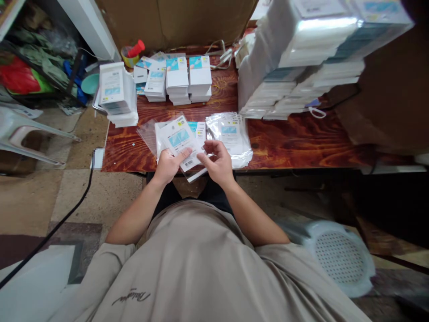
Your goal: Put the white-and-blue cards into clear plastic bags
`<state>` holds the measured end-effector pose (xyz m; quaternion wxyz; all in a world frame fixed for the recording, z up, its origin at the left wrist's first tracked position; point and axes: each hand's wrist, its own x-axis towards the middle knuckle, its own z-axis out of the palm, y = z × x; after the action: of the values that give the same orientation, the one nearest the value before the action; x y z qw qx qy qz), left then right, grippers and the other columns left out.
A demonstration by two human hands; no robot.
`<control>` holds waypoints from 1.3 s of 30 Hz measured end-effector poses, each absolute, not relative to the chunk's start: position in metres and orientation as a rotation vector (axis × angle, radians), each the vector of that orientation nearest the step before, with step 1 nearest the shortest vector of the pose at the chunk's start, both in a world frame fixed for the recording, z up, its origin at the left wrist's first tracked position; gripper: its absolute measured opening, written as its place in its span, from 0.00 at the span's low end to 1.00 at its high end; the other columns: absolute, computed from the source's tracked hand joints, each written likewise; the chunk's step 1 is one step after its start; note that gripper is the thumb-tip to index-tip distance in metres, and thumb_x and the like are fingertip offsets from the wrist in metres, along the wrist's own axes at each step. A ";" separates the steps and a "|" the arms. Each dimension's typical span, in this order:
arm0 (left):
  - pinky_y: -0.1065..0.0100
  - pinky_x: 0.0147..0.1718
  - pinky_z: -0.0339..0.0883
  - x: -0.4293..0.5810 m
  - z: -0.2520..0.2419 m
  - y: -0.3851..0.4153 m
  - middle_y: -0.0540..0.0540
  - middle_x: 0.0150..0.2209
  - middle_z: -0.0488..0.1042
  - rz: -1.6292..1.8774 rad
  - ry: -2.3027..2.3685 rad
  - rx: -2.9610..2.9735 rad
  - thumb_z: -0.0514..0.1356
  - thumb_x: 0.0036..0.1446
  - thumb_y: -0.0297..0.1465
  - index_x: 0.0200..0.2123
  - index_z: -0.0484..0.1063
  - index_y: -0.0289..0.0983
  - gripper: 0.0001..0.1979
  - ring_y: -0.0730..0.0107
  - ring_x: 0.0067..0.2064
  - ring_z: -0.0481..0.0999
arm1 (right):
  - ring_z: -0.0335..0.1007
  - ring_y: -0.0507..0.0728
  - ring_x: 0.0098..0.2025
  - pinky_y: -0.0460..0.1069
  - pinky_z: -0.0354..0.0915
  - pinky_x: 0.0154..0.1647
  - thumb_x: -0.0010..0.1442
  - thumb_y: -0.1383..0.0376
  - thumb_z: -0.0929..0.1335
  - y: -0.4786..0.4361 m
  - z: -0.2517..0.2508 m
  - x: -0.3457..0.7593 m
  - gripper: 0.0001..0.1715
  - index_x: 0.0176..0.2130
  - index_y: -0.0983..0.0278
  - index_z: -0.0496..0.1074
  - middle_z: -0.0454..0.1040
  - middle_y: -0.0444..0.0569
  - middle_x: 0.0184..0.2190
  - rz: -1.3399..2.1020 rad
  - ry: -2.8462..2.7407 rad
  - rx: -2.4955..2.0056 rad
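Note:
My left hand (169, 165) grips the lower left of a white printed card packet (181, 141) with a barcode, thumb on top. My right hand (217, 163) pinches the packet's lower right edge, where a clear plastic sleeve (197, 174) sticks out below. Both hands hover at the near edge of the wooden table (301, 143). Under and behind the packet lie more clear sleeves (147, 134) and a loose pile of bagged cards (229, 134).
Neat stacks of white cards (187, 80) stand at the table's back, another stack (115, 94) at its left edge. A tall heap of bundled packets (301, 53) fills the right. A white perforated stool (338, 257) stands at lower right, a black cable (67, 214) crosses the floor at left.

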<state>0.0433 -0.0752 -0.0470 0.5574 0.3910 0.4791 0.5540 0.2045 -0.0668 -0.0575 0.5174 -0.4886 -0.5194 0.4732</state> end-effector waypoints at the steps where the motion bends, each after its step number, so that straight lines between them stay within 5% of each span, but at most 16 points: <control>1: 0.55 0.52 0.77 0.040 -0.046 -0.074 0.40 0.48 0.84 1.258 1.180 0.981 0.74 0.51 0.48 0.46 0.81 0.37 0.25 0.54 0.49 0.84 | 0.71 0.52 0.31 0.47 0.69 0.29 0.52 0.49 0.78 -0.065 -0.059 0.212 0.28 0.46 0.60 0.72 0.76 0.43 0.33 1.196 -1.217 -1.146; 4: 0.55 0.51 0.76 0.020 -0.042 -0.064 0.40 0.43 0.83 1.235 1.605 1.195 0.67 0.57 0.54 0.46 0.80 0.38 0.26 0.54 0.46 0.83 | 0.68 0.51 0.25 0.48 0.67 0.27 0.56 0.51 0.75 -0.054 -0.063 0.244 0.24 0.47 0.60 0.72 0.74 0.41 0.28 1.117 -1.124 -1.184; 7: 0.48 0.61 0.66 -0.009 -0.042 -0.050 0.34 0.51 0.79 1.081 2.246 1.435 0.68 0.57 0.50 0.52 0.75 0.36 0.28 0.45 0.57 0.77 | 0.68 0.52 0.25 0.49 0.67 0.28 0.59 0.52 0.73 -0.039 -0.069 0.285 0.21 0.46 0.62 0.72 0.73 0.41 0.27 0.787 -1.124 -1.342; 11: 0.44 0.61 0.65 -0.038 -0.050 -0.032 0.28 0.53 0.77 0.549 2.427 1.479 0.74 0.48 0.45 0.51 0.73 0.32 0.33 0.36 0.60 0.74 | 0.76 0.62 0.43 0.59 0.72 0.47 0.62 0.53 0.71 -0.030 -0.069 0.305 0.20 0.47 0.64 0.75 0.80 0.55 0.42 0.291 -1.456 -1.560; 17: 0.51 0.58 0.67 -0.047 -0.055 -0.027 0.34 0.50 0.77 0.478 2.361 1.530 0.73 0.49 0.43 0.49 0.74 0.36 0.27 0.45 0.55 0.76 | 0.70 0.69 0.61 0.63 0.62 0.62 0.67 0.56 0.71 -0.049 -0.050 0.230 0.20 0.53 0.65 0.77 0.78 0.60 0.57 0.285 -2.344 -1.194; 22: 0.47 0.65 0.60 -0.054 -0.052 -0.037 0.25 0.57 0.72 0.448 2.574 1.467 0.74 0.48 0.48 0.55 0.72 0.29 0.38 0.37 0.64 0.69 | 0.70 0.69 0.59 0.58 0.66 0.55 0.69 0.64 0.69 -0.051 -0.039 0.202 0.14 0.48 0.72 0.77 0.77 0.65 0.54 0.310 -2.833 -1.120; 30: 0.57 0.53 0.70 -0.082 -0.059 -0.030 0.41 0.43 0.80 0.591 2.352 1.411 0.71 0.50 0.33 0.54 0.74 0.33 0.27 0.56 0.46 0.79 | 0.75 0.62 0.48 0.53 0.63 0.44 0.72 0.73 0.61 -0.045 -0.031 0.214 0.14 0.46 0.70 0.75 0.79 0.59 0.45 0.266 -2.945 -1.029; 35: 0.61 0.44 0.73 -0.084 -0.062 -0.030 0.43 0.40 0.79 0.794 2.229 1.160 0.68 0.50 0.28 0.50 0.75 0.33 0.22 0.62 0.39 0.79 | 0.75 0.60 0.43 0.52 0.58 0.39 0.75 0.69 0.59 -0.051 -0.035 0.215 0.17 0.46 0.67 0.76 0.81 0.55 0.44 0.298 -2.795 -1.154; 39: 0.52 0.61 0.66 -0.072 -0.054 -0.039 0.32 0.51 0.77 0.658 2.480 1.368 0.70 0.52 0.38 0.50 0.76 0.32 0.24 0.47 0.56 0.76 | 0.74 0.58 0.44 0.51 0.56 0.39 0.76 0.67 0.59 -0.055 -0.037 0.216 0.18 0.45 0.66 0.77 0.81 0.54 0.44 0.321 -2.724 -1.164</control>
<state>-0.0721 -0.0388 -0.0536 0.1167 0.4671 0.8471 0.2248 0.2163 -0.0547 -0.0371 0.0808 -0.3893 -0.9112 0.1075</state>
